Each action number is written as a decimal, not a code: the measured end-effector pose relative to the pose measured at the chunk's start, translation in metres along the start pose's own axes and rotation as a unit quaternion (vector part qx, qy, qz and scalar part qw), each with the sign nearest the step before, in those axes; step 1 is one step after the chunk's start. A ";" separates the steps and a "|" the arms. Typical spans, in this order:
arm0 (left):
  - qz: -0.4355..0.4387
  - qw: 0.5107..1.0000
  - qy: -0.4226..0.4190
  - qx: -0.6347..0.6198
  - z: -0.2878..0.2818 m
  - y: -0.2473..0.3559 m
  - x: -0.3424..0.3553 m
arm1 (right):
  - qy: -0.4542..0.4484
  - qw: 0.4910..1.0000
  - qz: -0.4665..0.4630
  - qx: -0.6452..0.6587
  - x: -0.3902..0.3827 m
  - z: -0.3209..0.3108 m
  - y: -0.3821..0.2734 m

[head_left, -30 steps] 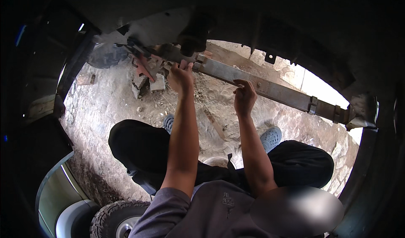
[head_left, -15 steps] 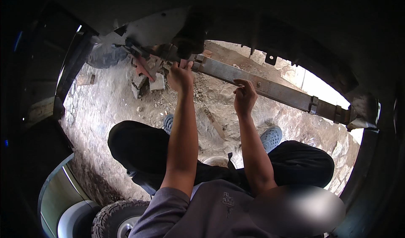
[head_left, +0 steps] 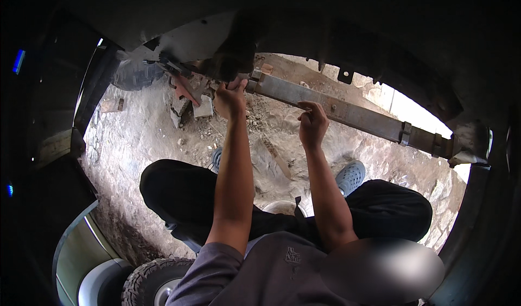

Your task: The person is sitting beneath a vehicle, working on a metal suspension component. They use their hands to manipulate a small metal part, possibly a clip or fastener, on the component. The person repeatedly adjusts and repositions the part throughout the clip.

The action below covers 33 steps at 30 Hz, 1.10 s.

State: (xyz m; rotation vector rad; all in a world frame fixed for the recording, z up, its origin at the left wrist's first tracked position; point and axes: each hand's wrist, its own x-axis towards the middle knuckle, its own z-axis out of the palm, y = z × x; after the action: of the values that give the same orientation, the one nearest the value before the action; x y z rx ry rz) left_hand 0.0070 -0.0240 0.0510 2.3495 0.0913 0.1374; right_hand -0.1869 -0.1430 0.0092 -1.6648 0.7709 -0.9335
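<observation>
Across the frame's upper right slants a metal bar. Near its left end is the left hand, grip unclear; farther right, the right hand curls at its lower edge, whether grasping I cannot tell.

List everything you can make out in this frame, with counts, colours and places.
Metal bar: one, grey with brown stains, slanting from upper centre to right
Holed bracket: one, black, above the bar
Red part: one, red, upper left; kind unclear
Pale block: one, whitish, below the red part
Brick-like block: one, brownish, left floor
Narrow strip: one, brown, centre floor
Tyre: one, black, lower left
Curved panel: one, pale green, lower-left edge
Shoes: two, grey-blue, beyond the legs
Trousers: one pair, black, lower middle
Shirt: one, dark grey, bottom
Left hand: one, bare, near the bar's left end
Right hand: one, bare, at the bar's lower edge
</observation>
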 end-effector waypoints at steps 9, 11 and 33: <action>-0.015 0.999 0.032 0.033 0.009 0.010 0.001 | -0.001 1.000 -0.011 0.016 0.000 0.003 -0.006; -0.012 1.000 0.017 0.017 0.008 0.001 0.000 | 0.001 1.000 -0.005 0.017 0.000 0.000 -0.001; 0.030 0.999 0.035 -0.026 0.010 -0.008 0.012 | 0.009 0.998 -0.045 0.032 0.000 0.004 0.007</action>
State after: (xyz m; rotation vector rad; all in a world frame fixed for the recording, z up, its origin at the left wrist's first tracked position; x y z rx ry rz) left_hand 0.0199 -0.0240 0.0390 2.2958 0.0506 0.2500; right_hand -0.1837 -0.1427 0.0014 -1.6484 0.6759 -1.0276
